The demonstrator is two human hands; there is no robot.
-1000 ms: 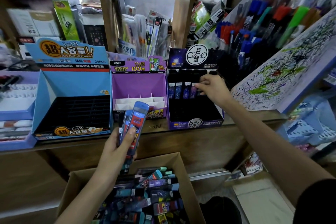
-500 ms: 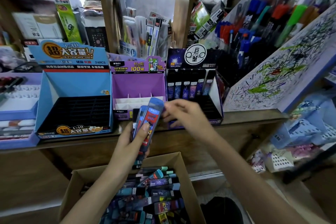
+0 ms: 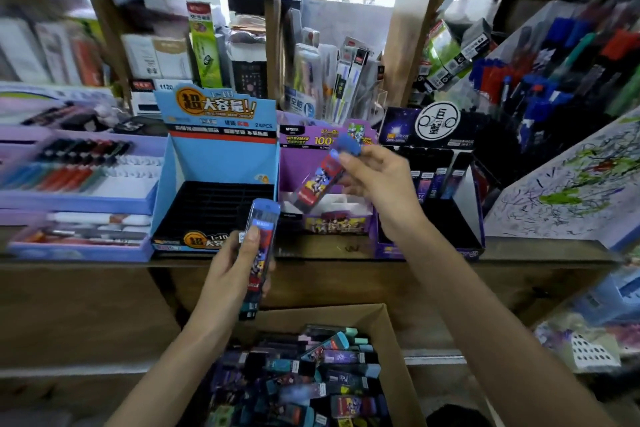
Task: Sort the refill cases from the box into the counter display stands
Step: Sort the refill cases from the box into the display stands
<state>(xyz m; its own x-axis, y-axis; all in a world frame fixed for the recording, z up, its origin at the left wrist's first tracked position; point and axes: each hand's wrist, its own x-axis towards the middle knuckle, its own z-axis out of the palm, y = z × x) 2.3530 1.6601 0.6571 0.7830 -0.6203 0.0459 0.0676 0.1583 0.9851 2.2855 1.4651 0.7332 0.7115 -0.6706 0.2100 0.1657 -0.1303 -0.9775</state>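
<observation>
Refill case (image 3: 320,177) pinched by ur right hand (image 3: 375,180), tilted cap-up just above purple stand (image 3: 294,163); left hand (image 3: 230,270) grips another.

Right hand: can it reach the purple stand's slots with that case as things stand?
Probably yes. The right hand pinches a blue-capped case directly before the purple stand, whose open front faces it with nothing between. The left hand, holding another case, sits lower and aside.
</observation>
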